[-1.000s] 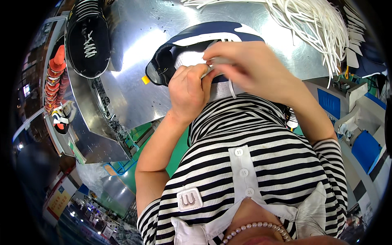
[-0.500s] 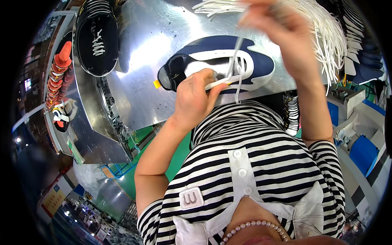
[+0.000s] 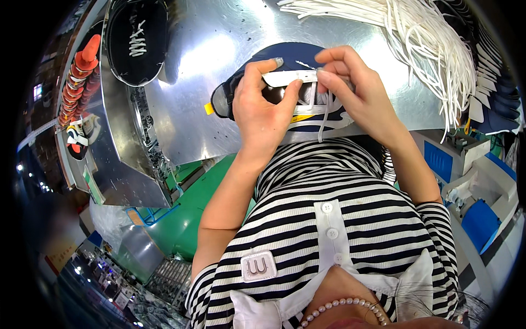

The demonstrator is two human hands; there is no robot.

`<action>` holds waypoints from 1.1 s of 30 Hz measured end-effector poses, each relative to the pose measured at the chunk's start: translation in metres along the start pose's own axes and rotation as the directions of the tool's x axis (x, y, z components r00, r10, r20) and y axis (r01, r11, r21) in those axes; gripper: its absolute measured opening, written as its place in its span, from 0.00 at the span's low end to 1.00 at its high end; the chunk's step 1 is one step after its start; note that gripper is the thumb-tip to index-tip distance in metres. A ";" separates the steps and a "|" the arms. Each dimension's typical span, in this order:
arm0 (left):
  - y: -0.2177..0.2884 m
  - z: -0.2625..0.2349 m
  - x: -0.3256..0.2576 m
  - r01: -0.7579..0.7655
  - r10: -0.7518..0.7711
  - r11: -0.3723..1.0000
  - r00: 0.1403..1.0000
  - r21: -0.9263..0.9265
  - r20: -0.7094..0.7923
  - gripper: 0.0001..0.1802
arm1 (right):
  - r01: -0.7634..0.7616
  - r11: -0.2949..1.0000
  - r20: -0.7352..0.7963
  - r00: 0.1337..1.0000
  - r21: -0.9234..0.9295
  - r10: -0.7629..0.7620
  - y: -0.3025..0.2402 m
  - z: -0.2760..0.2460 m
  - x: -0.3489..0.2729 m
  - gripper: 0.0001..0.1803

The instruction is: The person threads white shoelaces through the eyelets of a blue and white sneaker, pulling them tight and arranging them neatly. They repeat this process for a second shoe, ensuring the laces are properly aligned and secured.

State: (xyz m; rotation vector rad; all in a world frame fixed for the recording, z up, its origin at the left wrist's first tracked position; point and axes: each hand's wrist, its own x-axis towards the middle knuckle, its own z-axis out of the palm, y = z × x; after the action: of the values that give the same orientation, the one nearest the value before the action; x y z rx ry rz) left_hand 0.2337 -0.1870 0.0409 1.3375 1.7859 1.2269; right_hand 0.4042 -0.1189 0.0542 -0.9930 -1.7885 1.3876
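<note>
A navy shoe upper [image 3: 266, 53] lies across the metal worktop in front of me, its dark heel and yellow tab to the left. My left hand [image 3: 257, 112] grips the white eyelet strip [image 3: 286, 78] along its far side, thumb below and fingers above, folding it up. At the toe end of that strip, my right hand [image 3: 366, 98] has thumb and fingers closed, apparently on the white shoelace [image 3: 323, 125]; its tip is hidden there. The lace crosses the shoe's opening, and one end hangs over the near side.
A thick bundle of loose white laces [image 3: 422, 49] covers the far right of the metal worktop [image 3: 200, 118]. Black uppers [image 3: 129, 60] lie at the far left, beside a metal ledge. Stacked orange-red pieces [image 3: 71, 96] stand farther left. More navy uppers [image 3: 501, 98] hang at the right.
My right hand has come down from the lace bundle to the eyelet strip. My left hand has shifted from the near eyelet strip to the far one.
</note>
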 end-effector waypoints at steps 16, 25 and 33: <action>-0.006 0.009 -0.008 -0.156 0.162 0.984 0.984 0.085 -0.071 0.21 | 0.242 0.687 0.135 0.969 -0.685 -0.206 -0.004 0.027 0.013 0.10; 0.008 0.010 0.013 0.062 -0.078 0.958 0.996 -0.279 -0.045 0.20 | -0.095 0.865 -0.168 0.986 -0.492 0.012 0.008 -0.024 -0.016 0.09; 0.041 -0.026 -0.013 -0.330 0.245 0.847 0.938 0.417 0.245 0.29 | -0.261 0.965 -0.159 0.953 0.014 0.260 0.026 -0.037 -0.041 0.12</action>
State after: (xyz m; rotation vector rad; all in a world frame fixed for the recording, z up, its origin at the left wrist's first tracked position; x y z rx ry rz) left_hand 0.2319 -0.2047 0.0883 1.9794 1.8499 0.8111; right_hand 0.4603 -0.1334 0.0356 -1.3439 -1.5879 1.4126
